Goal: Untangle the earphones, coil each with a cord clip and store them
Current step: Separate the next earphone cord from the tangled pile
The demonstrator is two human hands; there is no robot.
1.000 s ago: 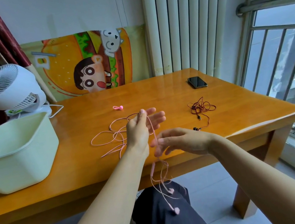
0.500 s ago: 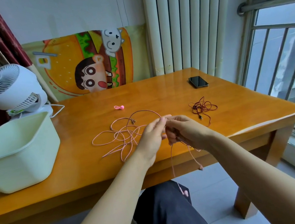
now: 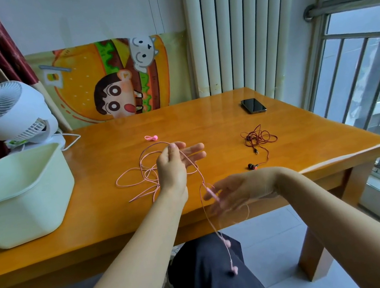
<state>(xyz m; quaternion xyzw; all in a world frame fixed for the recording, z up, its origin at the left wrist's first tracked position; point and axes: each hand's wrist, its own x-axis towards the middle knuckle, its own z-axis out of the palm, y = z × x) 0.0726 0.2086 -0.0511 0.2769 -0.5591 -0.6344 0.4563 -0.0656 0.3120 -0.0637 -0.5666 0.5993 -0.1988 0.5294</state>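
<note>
Head view: the left hand (image 3: 171, 168) pinches the pink earphones (image 3: 211, 192); blurred right hand (image 3: 242, 190), fingers (image 3: 225, 185) spread, grip unclear.

No text, brand or number is showing clearly enough to read. The poster (image 3: 112, 81) against the far wall is carrying only cartoon drawings, and the small sign drawn at its left edge is showing no legible letters. A green label (image 3: 16, 143) on the fan (image 3: 8, 110), far left, is appearing too small to read.
</note>
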